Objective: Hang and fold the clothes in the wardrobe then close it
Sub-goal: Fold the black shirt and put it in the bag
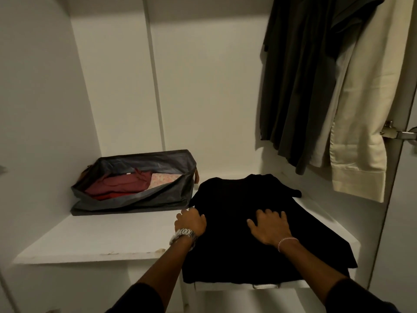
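Note:
A black garment [243,199] lies spread on the white wardrobe shelf [90,240], its lower part hanging over the front edge. My left hand [190,221], with a metal watch at the wrist, grips the garment's left edge with curled fingers. My right hand [269,225] lies flat on the middle of the cloth, fingers spread. On the right hang a dark grey garment [297,82] and a cream one [361,109].
A dark grey fabric storage box [135,199] stands at the back left of the shelf, with maroon, red and pink folded clothes inside. A metal door hinge [397,132] shows at the right edge. A drawer handle [266,286] sits below the garment.

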